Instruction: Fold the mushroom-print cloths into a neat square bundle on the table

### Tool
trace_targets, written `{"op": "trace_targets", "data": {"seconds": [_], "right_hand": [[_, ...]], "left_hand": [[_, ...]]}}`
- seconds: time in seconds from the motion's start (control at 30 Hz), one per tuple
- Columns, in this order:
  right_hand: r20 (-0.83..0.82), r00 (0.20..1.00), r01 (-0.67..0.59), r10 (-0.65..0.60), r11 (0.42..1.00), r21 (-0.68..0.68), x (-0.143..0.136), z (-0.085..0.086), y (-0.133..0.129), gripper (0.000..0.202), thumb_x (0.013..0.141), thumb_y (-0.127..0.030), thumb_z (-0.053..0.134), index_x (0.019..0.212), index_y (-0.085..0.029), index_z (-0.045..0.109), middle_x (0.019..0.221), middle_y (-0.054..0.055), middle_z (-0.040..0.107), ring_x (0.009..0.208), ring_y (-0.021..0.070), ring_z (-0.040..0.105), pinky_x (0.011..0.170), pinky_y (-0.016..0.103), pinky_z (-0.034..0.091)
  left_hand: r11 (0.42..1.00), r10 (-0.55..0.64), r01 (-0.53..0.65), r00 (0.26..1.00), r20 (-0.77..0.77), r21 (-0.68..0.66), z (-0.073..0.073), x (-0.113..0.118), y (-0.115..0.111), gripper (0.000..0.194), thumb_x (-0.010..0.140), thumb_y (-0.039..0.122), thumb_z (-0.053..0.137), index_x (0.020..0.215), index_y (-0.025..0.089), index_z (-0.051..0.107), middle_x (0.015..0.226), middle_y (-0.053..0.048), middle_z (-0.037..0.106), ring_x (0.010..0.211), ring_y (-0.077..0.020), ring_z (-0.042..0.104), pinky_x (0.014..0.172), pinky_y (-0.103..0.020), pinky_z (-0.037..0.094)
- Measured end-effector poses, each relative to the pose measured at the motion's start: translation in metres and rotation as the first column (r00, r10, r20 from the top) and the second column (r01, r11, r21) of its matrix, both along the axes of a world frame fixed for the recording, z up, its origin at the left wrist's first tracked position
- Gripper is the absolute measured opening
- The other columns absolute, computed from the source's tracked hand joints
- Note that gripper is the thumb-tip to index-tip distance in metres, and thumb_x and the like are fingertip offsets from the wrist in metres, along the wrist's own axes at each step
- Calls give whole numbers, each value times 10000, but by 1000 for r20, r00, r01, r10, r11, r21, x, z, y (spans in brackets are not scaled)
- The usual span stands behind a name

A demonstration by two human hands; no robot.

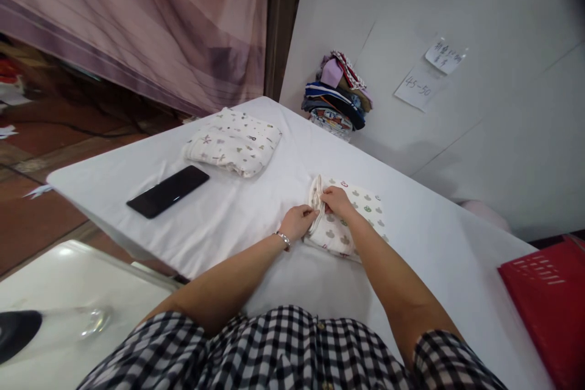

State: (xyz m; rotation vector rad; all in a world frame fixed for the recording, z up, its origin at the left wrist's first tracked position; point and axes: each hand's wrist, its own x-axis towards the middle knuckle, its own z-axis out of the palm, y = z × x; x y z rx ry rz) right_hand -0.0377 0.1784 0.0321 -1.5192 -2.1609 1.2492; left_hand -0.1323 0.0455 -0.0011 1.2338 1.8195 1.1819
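A white cloth with a printed pattern [336, 231] lies folded on the white-covered table [256, 219] in front of me. Both hands are at its left end, where the layers bunch into a raised edge. My left hand [297, 221], with a bracelet at the wrist, pinches the near part of that edge. Just beyond it, my right hand [337, 201] grips the same edge from the right, fingertips partly hidden in the folds. A second folded patterned cloth [235, 141] rests farther back on the left, touched by neither hand.
A black phone [168, 191] lies at the table's left. Folded clothes [337, 97] are stacked by the wall at the back. A red item [546, 301] sits at the right edge. Lower left, a white surface [91, 274] holds a clear bottle-like object [68, 323].
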Motion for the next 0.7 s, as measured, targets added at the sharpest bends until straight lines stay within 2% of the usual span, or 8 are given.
{"op": "trace_targets", "data": {"seconds": [0.13,0.23,0.37,0.43,0.53,0.67,0.7], "right_hand": [[-72,997,16,-19,999,-35,0,-2,-2,70,680,-129,555,736,-166,539,434,-53,542,378,103,535,385,177,440],[-101,995,-20,13,997,-74,-1,0,-5,62,701,-142,574,739,-168,533,441,-50,544,383,109,534,386,194,454],[-175,985,-48,12,978,-205,2,5,-7,15,751,-151,550,764,-149,555,512,-12,589,441,115,571,435,211,489],[-225,974,-44,-18,962,-268,5,6,-8,83,750,-105,519,811,-140,563,556,-5,608,461,106,581,469,211,503],[-274,960,-24,-60,956,-291,9,3,-8,153,736,-70,503,863,-140,551,578,-13,609,459,96,577,472,208,504],[-253,967,-37,-32,964,-264,8,-1,-5,22,775,-171,539,792,-159,532,559,-15,594,427,93,556,423,196,472],[-229,973,-36,-24,967,-254,7,-1,-4,46,786,-203,541,771,-164,524,558,-14,592,421,93,552,410,193,459]], "left_hand": [[1000,-14,14,1000,4,11,-1,0,0,353,785,487,477,739,184,653,635,7,612,617,-130,541,578,-231,359],[998,-19,16,999,-45,-62,4,-1,-2,430,769,576,469,711,188,643,611,3,599,605,-139,543,550,-238,348],[987,-48,18,982,-183,-162,13,-2,-6,456,710,640,517,751,198,627,679,-12,625,654,-162,569,536,-244,340],[979,-62,8,965,-256,-206,16,-2,-7,428,710,620,532,772,205,617,709,-19,636,677,-172,579,542,-248,339],[970,-94,14,942,-323,-243,19,-1,-8,355,747,551,520,778,207,605,727,-29,644,697,-183,589,560,-256,345],[966,-129,36,926,-356,-257,21,-2,-8,292,775,474,496,757,201,597,717,-35,644,701,-189,596,563,-262,348],[965,-133,38,923,-360,-258,21,-2,-8,276,776,455,493,750,200,595,715,-36,644,702,-189,597,563,-262,348]]}}
